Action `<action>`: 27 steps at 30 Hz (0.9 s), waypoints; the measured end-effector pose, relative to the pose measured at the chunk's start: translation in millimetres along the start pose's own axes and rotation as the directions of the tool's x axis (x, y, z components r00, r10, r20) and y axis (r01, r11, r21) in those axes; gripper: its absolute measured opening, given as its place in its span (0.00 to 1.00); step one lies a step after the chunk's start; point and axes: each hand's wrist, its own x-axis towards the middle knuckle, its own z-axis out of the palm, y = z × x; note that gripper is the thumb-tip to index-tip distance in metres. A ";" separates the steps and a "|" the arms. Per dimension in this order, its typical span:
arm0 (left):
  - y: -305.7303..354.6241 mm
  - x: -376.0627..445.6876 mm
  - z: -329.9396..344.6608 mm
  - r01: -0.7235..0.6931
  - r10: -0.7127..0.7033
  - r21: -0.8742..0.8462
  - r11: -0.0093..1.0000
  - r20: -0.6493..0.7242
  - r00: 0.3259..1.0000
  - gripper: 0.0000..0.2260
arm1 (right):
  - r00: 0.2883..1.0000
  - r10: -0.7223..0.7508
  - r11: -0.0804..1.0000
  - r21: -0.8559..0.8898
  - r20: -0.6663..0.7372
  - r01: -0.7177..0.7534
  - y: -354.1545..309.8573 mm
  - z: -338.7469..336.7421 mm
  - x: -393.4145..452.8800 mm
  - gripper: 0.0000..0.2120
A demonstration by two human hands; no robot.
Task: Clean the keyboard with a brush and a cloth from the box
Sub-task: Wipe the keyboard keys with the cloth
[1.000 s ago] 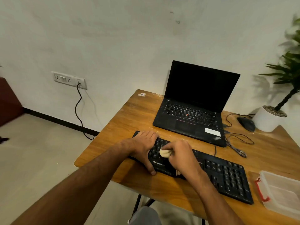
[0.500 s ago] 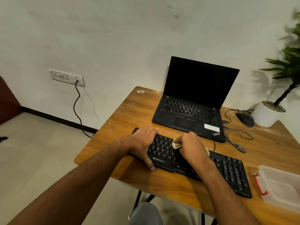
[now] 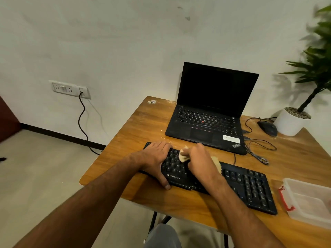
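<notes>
A black keyboard (image 3: pixel 247 185) lies along the front of the wooden table (image 3: pixel 143 126). My left hand (image 3: pixel 157 158) rests on the keyboard's left end, fingers over the far edge and thumb against the front edge. My right hand (image 3: pixel 200 160) grips a bunched beige cloth (image 3: pixel 183 155) and holds it on the keys left of the middle; another bit of the cloth shows at the hand's right side. No brush is in view.
An open black laptop (image 3: pixel 206 126) stands behind the keyboard. A mouse (image 3: pixel 267 128) and tangled cables (image 3: pixel 258 149) lie to its right, beside a white plant pot (image 3: pixel 290 124). A clear plastic box (image 3: pixel 308 203) with a red clasp sits at the right edge.
My right hand with the cloth slid from the keyboard's front left toward its far edge, wiping over the keys. My left hand stayed on the left end.
</notes>
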 end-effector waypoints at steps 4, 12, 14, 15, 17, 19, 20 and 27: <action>-0.1 2.1 1.2 0.012 -0.011 -0.013 1.000 0.007 1.000 0.62 | 0.986 0.167 0.985 -0.040 -0.024 -0.168 31.8 -17.2 -8.1 0.20; 0.4 1.9 1.5 0.003 -0.003 0.006 1.000 -0.010 1.000 0.62 | 0.988 0.144 0.989 -0.004 -0.052 -0.145 -15.2 0.3 -11.2 0.07; 0.2 1.4 1.8 -0.003 0.003 0.004 1.000 -0.017 1.000 0.61 | 0.995 0.094 0.996 0.006 -0.031 -0.094 -12.8 2.0 -5.2 0.11; -0.3 1.3 1.8 -0.002 0.002 0.001 1.000 -0.016 1.000 0.62 | 0.995 0.090 0.996 0.027 -0.033 -0.089 -8.7 0.8 -0.5 0.14; -0.3 1.4 2.3 0.001 -0.001 -0.005 1.000 -0.009 1.000 0.62 | 0.993 0.085 0.996 0.023 -0.081 -0.084 1.7 0.9 5.9 0.19; 0.7 1.5 2.3 -0.002 0.002 0.002 1.000 -0.008 1.000 0.62 | 0.997 0.043 0.999 -0.010 -0.070 -0.044 5.7 2.8 3.0 0.21; 1.3 1.4 1.6 -0.001 0.001 0.006 1.000 -0.006 1.000 0.62 | 0.999 0.024 1.000 -0.018 -0.047 -0.025 5.6 4.4 -2.3 0.22; -0.4 2.8 2.4 0.015 -0.015 0.006 1.000 0.002 1.000 0.63 | 0.984 -0.013 0.999 0.035 0.176 0.007 -0.4 -13.7 -32.0 0.19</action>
